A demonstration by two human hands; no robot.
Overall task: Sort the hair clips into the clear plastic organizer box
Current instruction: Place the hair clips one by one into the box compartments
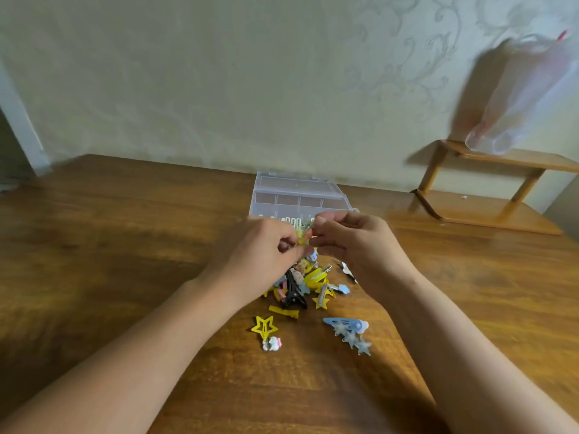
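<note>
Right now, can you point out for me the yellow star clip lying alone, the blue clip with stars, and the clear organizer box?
yellow star clip [265, 326]: head view, on the star outline.
blue clip with stars [344, 324]: head view, on the blue body.
clear organizer box [300, 200]: head view, on a divider wall.

Both forearms reach forward, left hand [266, 245] and right hand [354, 242] meeting fingertip to fingertip, fingers curled.

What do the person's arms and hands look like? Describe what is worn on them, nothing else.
Both forearms are bare as far as the frame shows: no sleeves in view. The left hand and the right hand wear no gloves, and no watch, bracelet or ring is visible. Nails look short and unpainted, though blur limits detail.
</note>
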